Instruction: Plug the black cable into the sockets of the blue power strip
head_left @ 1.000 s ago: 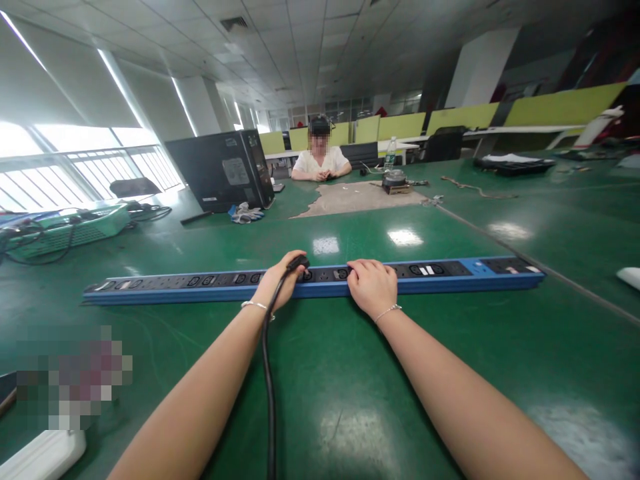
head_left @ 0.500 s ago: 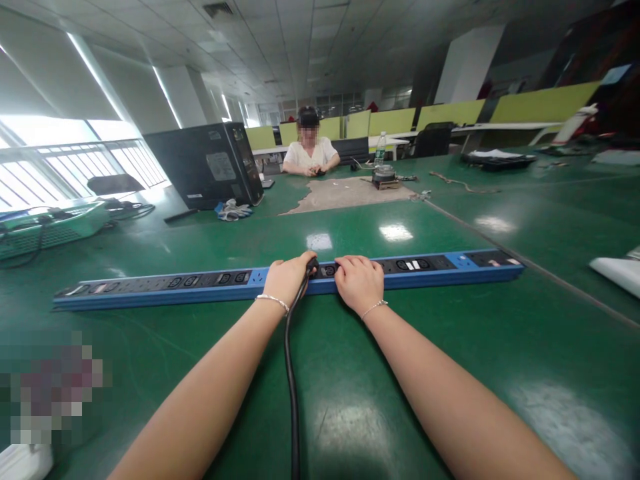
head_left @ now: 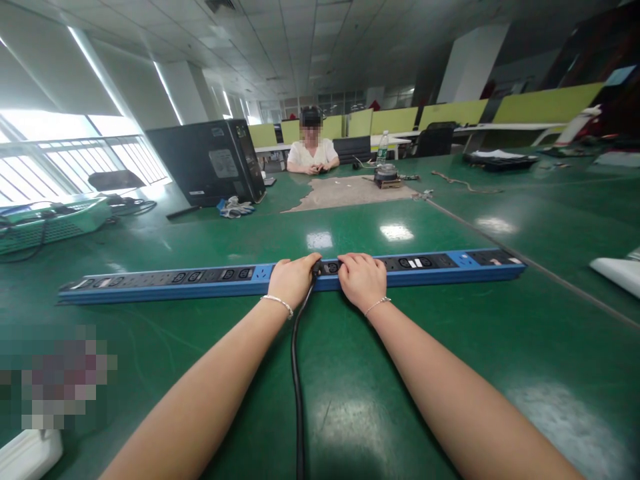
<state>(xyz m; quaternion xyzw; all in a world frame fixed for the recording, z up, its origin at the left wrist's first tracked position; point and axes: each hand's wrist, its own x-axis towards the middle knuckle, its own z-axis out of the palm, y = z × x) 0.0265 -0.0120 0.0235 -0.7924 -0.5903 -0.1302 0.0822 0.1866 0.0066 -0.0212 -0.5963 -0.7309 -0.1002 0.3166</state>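
A long blue power strip (head_left: 165, 295) with black and blue sockets lies across the green table. My left hand (head_left: 293, 283) is closed around a black plug (head_left: 317, 268) at the middle of the strip, over its sockets. Whether the plug is seated in a socket, I cannot tell. From the plug a black cable (head_left: 297, 360) runs down toward the near edge of the view. Just to the right, my right hand (head_left: 364, 280) grips the strip, its fingers bent over the far side. One socket shows between the two hands.
On the left stand a black computer case (head_left: 200, 163), a pair of gloves (head_left: 236, 207) and a green basket (head_left: 65, 223) with cables. Across the table sits a person (head_left: 313, 150). A bottle (head_left: 383, 148) and a round metal object (head_left: 386, 175) stand near a bare patch (head_left: 345, 193).
The view has shifted slightly, so the strip and both hands appear a little further right. Both hands keep their places on the plug and the strip.
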